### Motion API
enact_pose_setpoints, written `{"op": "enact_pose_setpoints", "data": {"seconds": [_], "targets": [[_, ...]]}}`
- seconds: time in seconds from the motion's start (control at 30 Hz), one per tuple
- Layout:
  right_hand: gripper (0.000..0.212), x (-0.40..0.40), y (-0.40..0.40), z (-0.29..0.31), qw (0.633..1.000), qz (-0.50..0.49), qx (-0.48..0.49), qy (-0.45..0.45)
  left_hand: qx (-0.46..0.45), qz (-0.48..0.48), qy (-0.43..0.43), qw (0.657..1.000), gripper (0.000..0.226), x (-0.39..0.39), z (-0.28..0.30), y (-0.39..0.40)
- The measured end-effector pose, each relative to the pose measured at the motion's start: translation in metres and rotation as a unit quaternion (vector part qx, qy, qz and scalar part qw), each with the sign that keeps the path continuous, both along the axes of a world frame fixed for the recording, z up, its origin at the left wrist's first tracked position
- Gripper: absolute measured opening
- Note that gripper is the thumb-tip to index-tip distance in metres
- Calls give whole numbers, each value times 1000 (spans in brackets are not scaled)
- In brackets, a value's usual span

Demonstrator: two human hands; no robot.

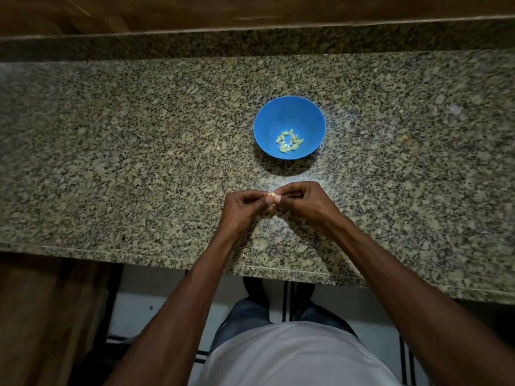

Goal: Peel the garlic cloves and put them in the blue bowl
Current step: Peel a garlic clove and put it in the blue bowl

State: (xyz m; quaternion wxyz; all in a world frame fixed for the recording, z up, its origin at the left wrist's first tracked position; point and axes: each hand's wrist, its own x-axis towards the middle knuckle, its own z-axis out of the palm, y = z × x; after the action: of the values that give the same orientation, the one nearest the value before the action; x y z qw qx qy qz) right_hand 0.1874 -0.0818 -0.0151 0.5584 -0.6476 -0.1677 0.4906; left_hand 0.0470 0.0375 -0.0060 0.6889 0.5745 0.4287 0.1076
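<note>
A blue bowl [289, 112] stands on the speckled granite counter [139, 162] and holds several peeled pale garlic cloves [289, 141] at its bottom. Just in front of the bowl, above the counter, my left hand [245, 208] and my right hand [303, 204] meet fingertip to fingertip. Both pinch one small garlic clove [271, 194] between thumbs and forefingers. Most of that clove is hidden by the fingers.
The counter's front edge [195, 261] runs below my wrists. A raised granite ledge [250, 43] and a wooden surface [250, 9] lie behind the bowl. A small scrap, possibly garlic skin, lies at the right [407, 140].
</note>
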Motion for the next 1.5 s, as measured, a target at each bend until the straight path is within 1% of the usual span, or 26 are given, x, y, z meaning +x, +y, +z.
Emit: {"op": "enact_pose_setpoints", "data": {"seconds": [0.1, 0.17, 0.23, 0.3, 0.37, 0.4, 0.43, 0.53, 0.63, 0.73, 0.8, 0.93, 1.07, 1.2, 1.27, 1.5], "targets": [[25, 1, 2, -3, 1000, -5, -4, -12, -15, -1, 0, 1000, 29, 4, 0, 0], [26, -1, 3, -6, 1000, -21, -6, -4, -24, 8, 0, 1000, 25, 8, 1, -2], [22, -4, 4, -9, 998, -49, -8, 26, -19, 16, -3, 1000, 18, 10, 0, -3], [14, -8, 5, -11, 994, -78, -16, 74, -12, 18, -2, 1000, 14, 11, 0, -3], [8, -10, 5, -11, 985, -107, -20, 131, -7, 14, 3, 1000, 15, 11, 0, -3], [9, -11, 5, -10, 981, -122, -19, 147, -2, 13, 5, 1000, 16, 11, 0, -3], [12, -10, 5, -10, 981, -128, -21, 142, 3, 12, 6, 1000, 17, 11, -1, -2], [13, -7, 3, -8, 994, -91, -28, 59, 10, 13, 1, 1000, 17, 10, -1, -3], [18, -5, 0, -2, 998, -56, -15, 28, 17, 21, -3, 1000, 15, 10, -3, -5], [25, -2, -2, 4, 1000, -28, -3, -11, 14, 31, -4, 999, 19, 9, -4, -7], [26, 0, -2, 4, 1000, -21, -1, -16, 5, 35, -7, 999, 20, 9, -6, -7], [23, 6, 1, -2, 1000, -16, -7, 20, -20, 28, -19, 999, 22, 6, -5, -6], [19, 8, 3, -2, 995, -12, -21, 94, -24, 23, -11, 999, 22, 6, -6, -3], [10, 0, 4, -2, 983, -47, -31, 176, -20, 21, -8, 1000, 16, 7, -3, -4], [10, -3, 5, -5, 975, -67, -30, 208, -22, 13, -11, 1000, 13, 8, -1, -5], [12, -3, 3, -8, 961, -103, -10, 256, -9, -12, -9, 1000, 23, 11, 2, 0]]}}
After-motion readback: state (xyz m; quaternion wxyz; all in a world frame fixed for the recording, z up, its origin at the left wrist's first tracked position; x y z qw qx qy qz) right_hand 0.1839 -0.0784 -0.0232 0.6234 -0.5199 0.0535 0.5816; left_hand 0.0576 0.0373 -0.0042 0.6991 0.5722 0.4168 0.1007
